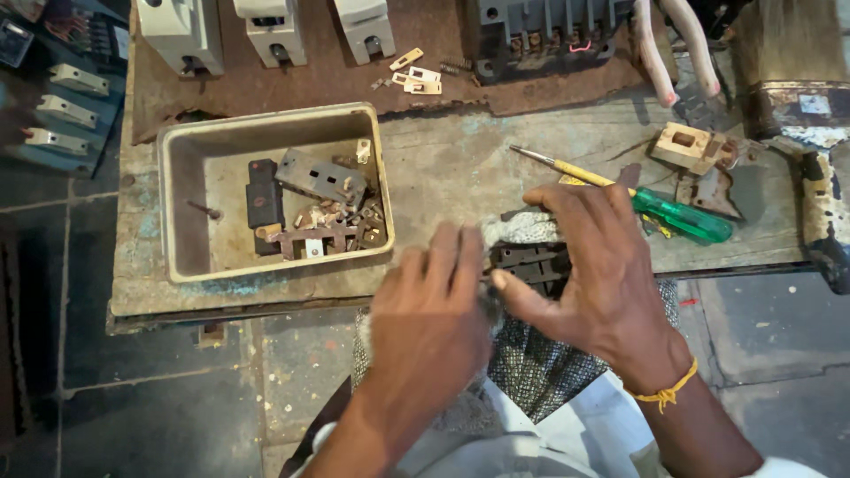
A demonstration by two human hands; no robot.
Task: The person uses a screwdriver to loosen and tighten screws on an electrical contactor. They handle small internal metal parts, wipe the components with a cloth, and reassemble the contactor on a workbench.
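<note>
From the head camera: left hand (429, 323) and right hand (589, 265) meeting at the near edge of the worn wooden surface (443, 168), both closing their grip on a dark slotted metal part (529, 264) wrapped in a grey rag (524, 227). Lying just behind the right hand, a green-handled screwdriver (673, 215). Sitting to the left, a beige tray (181, 212) holding rusty metal pieces (323, 217).

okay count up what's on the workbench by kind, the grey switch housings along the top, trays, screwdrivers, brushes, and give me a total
Grey switch housings along the top edge: 3
Beige trays: 1
Green-handled screwdrivers: 1
Paint brushes: 1
Total: 6
</note>
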